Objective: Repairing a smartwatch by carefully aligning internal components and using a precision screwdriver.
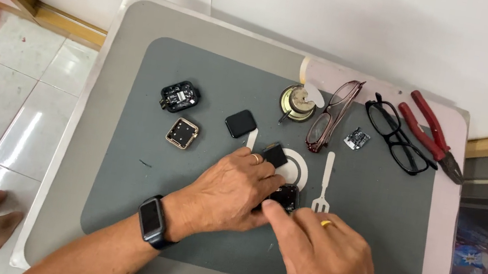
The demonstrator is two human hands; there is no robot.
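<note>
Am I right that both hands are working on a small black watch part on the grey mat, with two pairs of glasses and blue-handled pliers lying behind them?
Nearly, but the pliers have red handles, not blue, as the head view shows. The rest holds: the left hand and right hand meet on the small black watch part on the grey mat, with the reddish glasses and black glasses lying behind.

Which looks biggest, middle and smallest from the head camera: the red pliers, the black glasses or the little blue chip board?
1. Red-handled pliers.
2. Black-framed glasses, nearly as long, so it is close.
3. Small blue circuit board, clearly smallest.
</note>
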